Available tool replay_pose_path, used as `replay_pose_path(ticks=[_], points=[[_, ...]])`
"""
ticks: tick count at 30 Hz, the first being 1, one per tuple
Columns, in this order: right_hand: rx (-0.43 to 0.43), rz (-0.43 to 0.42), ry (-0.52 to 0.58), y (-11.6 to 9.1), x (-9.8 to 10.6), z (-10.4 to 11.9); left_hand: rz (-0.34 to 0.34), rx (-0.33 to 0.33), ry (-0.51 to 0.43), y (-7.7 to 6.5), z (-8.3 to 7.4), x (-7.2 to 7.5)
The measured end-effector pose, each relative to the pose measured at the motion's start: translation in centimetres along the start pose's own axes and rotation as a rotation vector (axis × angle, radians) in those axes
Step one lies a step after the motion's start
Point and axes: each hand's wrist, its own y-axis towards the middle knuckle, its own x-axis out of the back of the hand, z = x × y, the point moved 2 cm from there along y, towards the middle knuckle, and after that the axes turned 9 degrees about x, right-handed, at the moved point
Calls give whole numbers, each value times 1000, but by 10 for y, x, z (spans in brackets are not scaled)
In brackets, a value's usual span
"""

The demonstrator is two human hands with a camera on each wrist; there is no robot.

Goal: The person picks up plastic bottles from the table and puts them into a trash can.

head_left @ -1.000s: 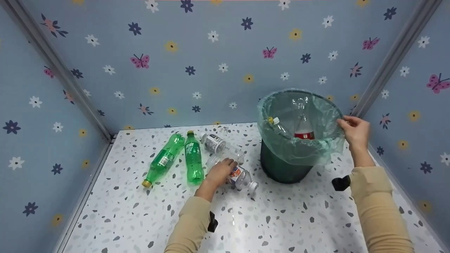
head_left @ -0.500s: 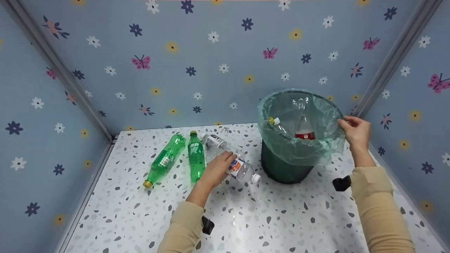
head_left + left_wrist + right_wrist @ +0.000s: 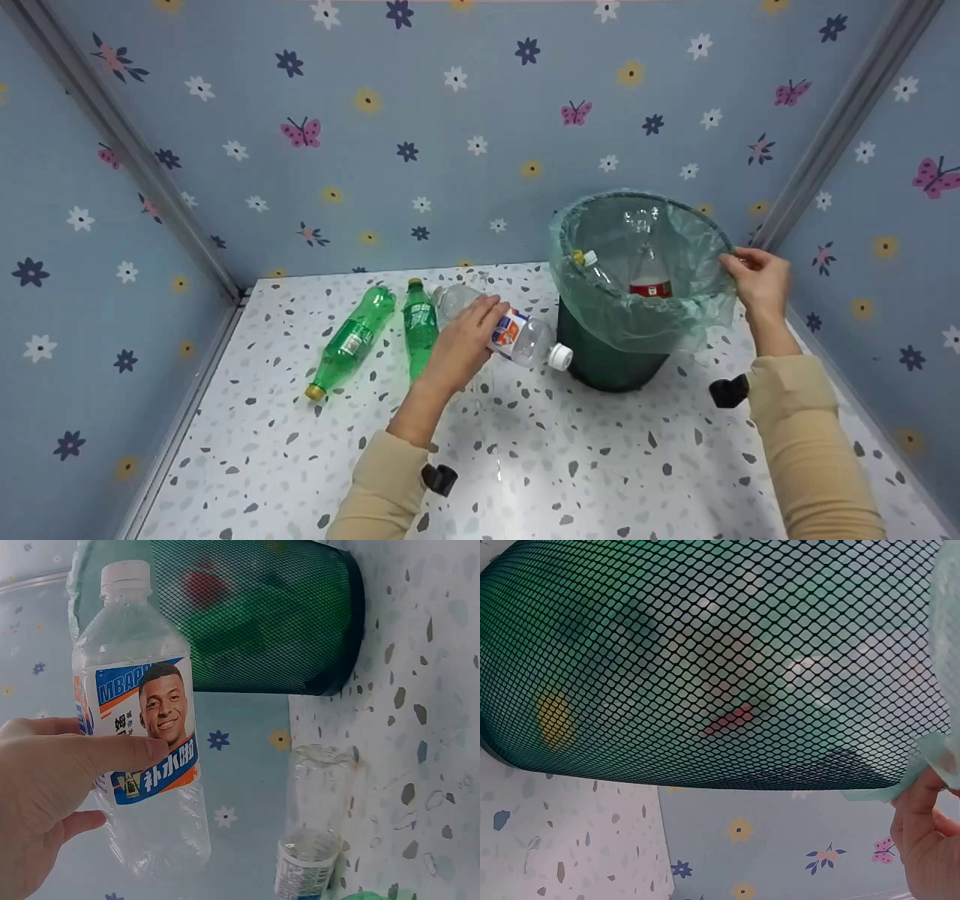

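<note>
In the head view my left hand (image 3: pixel 465 341) grips a clear plastic bottle (image 3: pixel 531 341) round its middle, its white cap pointing right toward the bin. The left wrist view shows this bottle's blue, orange and white label (image 3: pixel 146 731), with the thumb across it. The bottle is held off the table. At the right, my right hand (image 3: pixel 761 289) pinches the green plastic liner (image 3: pixel 637 330) at the rim of a mesh bin (image 3: pixel 611 364). In the right wrist view the fingers of the right hand (image 3: pixel 926 832) are partly hidden by the liner.
Beyond my left hand lies another clear bottle (image 3: pixel 452 301), partly covered by it. Two green bottles, one (image 3: pixel 351 345) with a yellow cap and another (image 3: pixel 420 319), lie farther left. Inside the bin are several bottles, one with a red label (image 3: pixel 649 289). Patterned walls enclose the speckled table (image 3: pixel 525 465).
My left hand has lifted the clear bottle from the table and carried it up and right, closer to the bin. The right hand has stayed at the rim.
</note>
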Motion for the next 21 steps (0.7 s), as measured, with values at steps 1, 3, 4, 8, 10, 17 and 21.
replay_pose_path(ticks=[1,3,4,8,10,17,21], points=[[-1,0,2,0,0,0,-15,-2,0,1,-2,3],[-1,1,4,0,0,0,-48,-9,-4,4,-6,9],[-2,1,5,0,0,0,-67,-16,-7,6,-8,12],[-2,1,8,0,0,0,-123,-29,-13,14,-18,24],[0,3,6,0,0,0,-140,-31,-11,20,-24,30],[4,5,-6,-1,0,0,-153,-17,17,44,-45,49],[8,-2,-1,-1,0,0,-145,-6,46,59,-57,57]])
